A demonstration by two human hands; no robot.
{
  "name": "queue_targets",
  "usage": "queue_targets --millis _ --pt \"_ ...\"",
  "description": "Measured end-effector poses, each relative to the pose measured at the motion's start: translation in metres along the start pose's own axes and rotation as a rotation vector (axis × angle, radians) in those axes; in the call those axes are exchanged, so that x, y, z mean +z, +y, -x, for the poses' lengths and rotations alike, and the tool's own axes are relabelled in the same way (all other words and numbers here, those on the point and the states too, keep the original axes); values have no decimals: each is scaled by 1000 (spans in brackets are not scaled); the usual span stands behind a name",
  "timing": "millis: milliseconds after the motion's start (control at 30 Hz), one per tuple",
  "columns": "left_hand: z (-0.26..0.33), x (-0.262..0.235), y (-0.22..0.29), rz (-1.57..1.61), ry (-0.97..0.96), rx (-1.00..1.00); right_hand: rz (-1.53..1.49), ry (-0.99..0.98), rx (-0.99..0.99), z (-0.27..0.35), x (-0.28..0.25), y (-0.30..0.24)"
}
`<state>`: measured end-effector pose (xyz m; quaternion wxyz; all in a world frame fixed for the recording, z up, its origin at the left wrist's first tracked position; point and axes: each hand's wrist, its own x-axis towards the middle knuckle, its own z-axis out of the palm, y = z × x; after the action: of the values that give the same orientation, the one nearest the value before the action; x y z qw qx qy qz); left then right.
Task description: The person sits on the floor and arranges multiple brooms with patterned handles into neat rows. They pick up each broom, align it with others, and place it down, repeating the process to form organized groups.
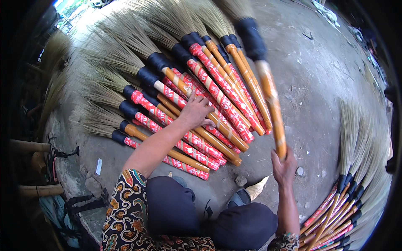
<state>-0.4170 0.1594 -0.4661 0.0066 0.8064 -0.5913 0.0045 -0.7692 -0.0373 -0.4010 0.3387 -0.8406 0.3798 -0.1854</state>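
Observation:
Many brooms with pale bristles, black-wrapped necks and handles covered in red-and-white or glossy orange-brown lie fanned in a heap in front of me. My left hand rests in the middle of the heap, its fingers bent round an orange-brown broom handle. To the right, my right hand is closed round the lower end of another broom. That broom is raised beside the heap, its black neck blurred and its bristles running out past the top edge.
A second bundle of brooms lies on the ground at the lower right. Grey bare ground spreads between the two groups. Small stones lie near my feet. Bamboo poles and a dark strap stand at the left.

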Motion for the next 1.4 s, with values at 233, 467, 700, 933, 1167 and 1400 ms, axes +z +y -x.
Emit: queue_targets --millis 233,467,700,933,1167,1400 --pt "10 3 -10 365 304 -85 76 -335 -292 -113 130 -109" --pt "-7 -7 -7 100 415 -35 222 -435 -404 -120 192 -95" --pt "-44 -3 -27 -1 326 16 -76 -158 -230 -95 101 30" --pt "-44 -23 -39 -28 194 86 742 443 548 77 -91 319" --pt "-56 -34 -27 -125 -3 43 972 456 1445 254 -268 389" --pt "-56 -29 4 102 0 -53 790 274 1371 281 -287 409"
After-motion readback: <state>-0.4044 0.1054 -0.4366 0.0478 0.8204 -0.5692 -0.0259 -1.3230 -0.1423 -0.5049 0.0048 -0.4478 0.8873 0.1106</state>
